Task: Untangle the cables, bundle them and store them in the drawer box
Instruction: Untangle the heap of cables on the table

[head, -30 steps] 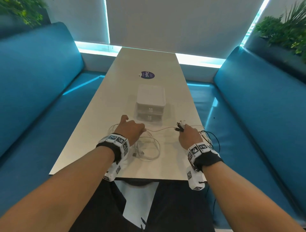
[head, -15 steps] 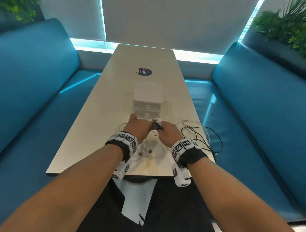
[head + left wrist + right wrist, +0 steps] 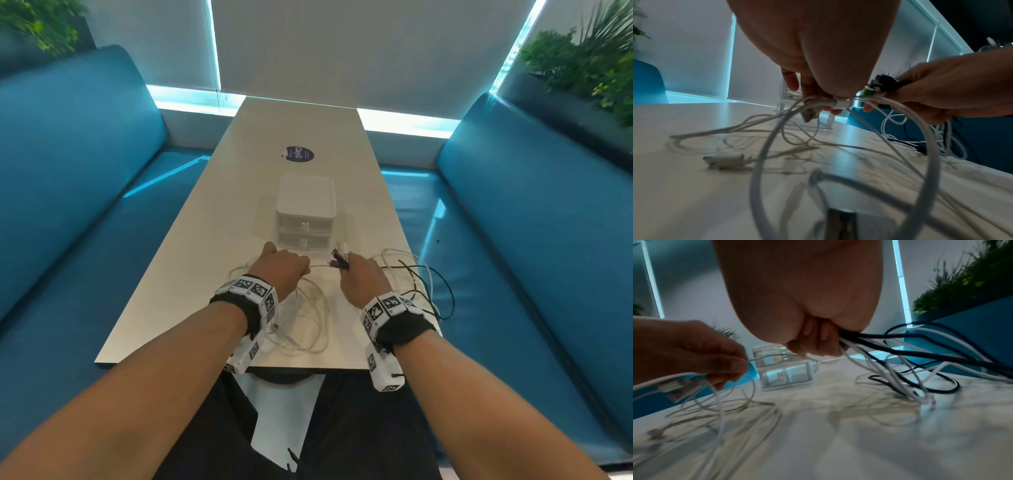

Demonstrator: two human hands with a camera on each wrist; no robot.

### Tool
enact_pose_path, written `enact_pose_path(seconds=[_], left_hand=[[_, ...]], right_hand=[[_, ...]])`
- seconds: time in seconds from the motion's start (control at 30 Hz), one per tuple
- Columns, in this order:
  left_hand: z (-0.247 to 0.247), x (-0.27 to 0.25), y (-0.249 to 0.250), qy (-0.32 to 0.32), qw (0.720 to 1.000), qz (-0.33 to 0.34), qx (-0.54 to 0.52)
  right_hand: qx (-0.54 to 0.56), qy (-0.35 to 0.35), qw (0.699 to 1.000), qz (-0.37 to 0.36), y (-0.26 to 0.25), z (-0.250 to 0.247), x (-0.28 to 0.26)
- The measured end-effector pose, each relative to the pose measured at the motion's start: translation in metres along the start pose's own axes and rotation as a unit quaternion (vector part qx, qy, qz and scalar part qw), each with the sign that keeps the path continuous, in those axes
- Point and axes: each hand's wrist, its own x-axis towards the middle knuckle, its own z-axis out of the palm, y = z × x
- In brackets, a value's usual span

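A white two-drawer box (image 3: 306,209) stands mid-table, both drawers closed. Just in front of it, my left hand (image 3: 287,269) pinches a thin white cable (image 3: 838,102) near its plug. My right hand (image 3: 359,275) grips a bunch of black and white cables (image 3: 869,344), whose plug ends (image 3: 339,257) stick out past the fingers. A short stretch of white cable runs between the two hands. Loose white loops (image 3: 308,322) lie under my left wrist. Black and white loops (image 3: 423,281) spill towards the table's right edge.
The long pale table (image 3: 191,274) carries a round purple sticker (image 3: 299,154) behind the box. Blue benches (image 3: 68,205) run along both sides. Some cable hangs over the right edge near my right wrist. A white plug (image 3: 725,160) lies on the table at the left.
My right hand swung left to meet the left hand in front of the box, then drew back a little to the right, with cable stretched between them.
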Motion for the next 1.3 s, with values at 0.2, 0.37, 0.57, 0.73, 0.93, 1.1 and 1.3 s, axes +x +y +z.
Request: enact_pose_path(seconds=[0.2,0.37,0.57,0.73,0.93,1.1,1.3], left_hand=[[-0.001,0.002,0.012,0.038,0.999,0.024,0.02],[0.007,-0.006,0.008,0.037,0.996,0.035,0.07],[0.011,-0.005,0.004,0.054,0.998,0.033,0.018],[0.018,-0.007,-0.004,0.007,0.999,0.027,-0.028],[0.035,-0.018,-0.036,-0.03,0.997,-0.034,-0.069],[0.032,-0.016,-0.032,0.01,0.999,-0.037,-0.026],[0.033,-0.015,-0.027,0.021,0.999,-0.028,-0.011]], right_hand=[[-0.001,-0.035,0.998,-0.061,-0.009,0.005,-0.003],[-0.073,-0.021,0.995,-0.064,-0.002,0.002,-0.001],[-0.071,-0.003,0.997,-0.019,0.005,-0.003,0.003],[-0.043,-0.005,0.999,0.013,0.008,0.0,0.002],[-0.099,0.02,0.989,0.108,0.04,-0.015,0.005],[-0.108,0.006,0.988,0.112,0.036,-0.014,0.0],[-0.1,-0.043,0.994,-0.005,0.032,0.002,-0.01]])
